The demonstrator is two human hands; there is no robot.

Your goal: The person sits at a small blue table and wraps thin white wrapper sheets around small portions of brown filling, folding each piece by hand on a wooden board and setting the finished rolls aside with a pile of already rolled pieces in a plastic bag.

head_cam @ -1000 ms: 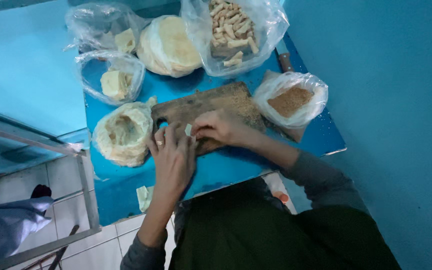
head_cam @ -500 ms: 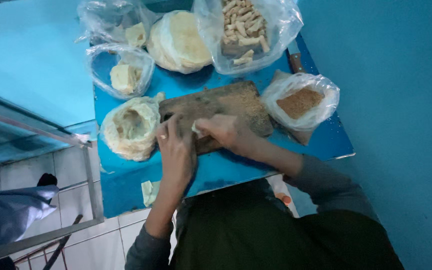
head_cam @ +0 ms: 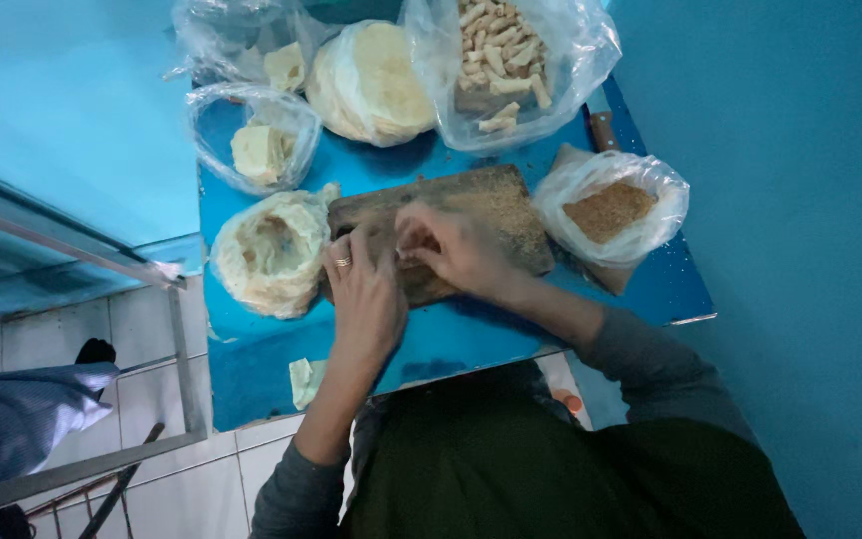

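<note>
Both of my hands rest on a worn wooden cutting board (head_cam: 486,200) on a small blue table (head_cam: 471,334). My left hand (head_cam: 361,299), with a ring on one finger, lies flat at the board's left end. Beside it, my right hand (head_cam: 451,250) has its fingers curled over something small and pale on the board; what it is stays hidden under the fingers. The two hands touch at the fingertips.
Plastic bags ring the board: brown crumbs (head_cam: 611,210) at right, finished pale rolls (head_cam: 501,55) behind, a stack of flat round wrappers (head_cam: 371,85), pale filling (head_cam: 271,250) at left, pale blocks (head_cam: 261,150). A knife handle (head_cam: 603,130) lies at the back right. A blue wall stands at right.
My hands stay together on the board, shifting slightly as the fingers work the small piece. The view has moved a little.
</note>
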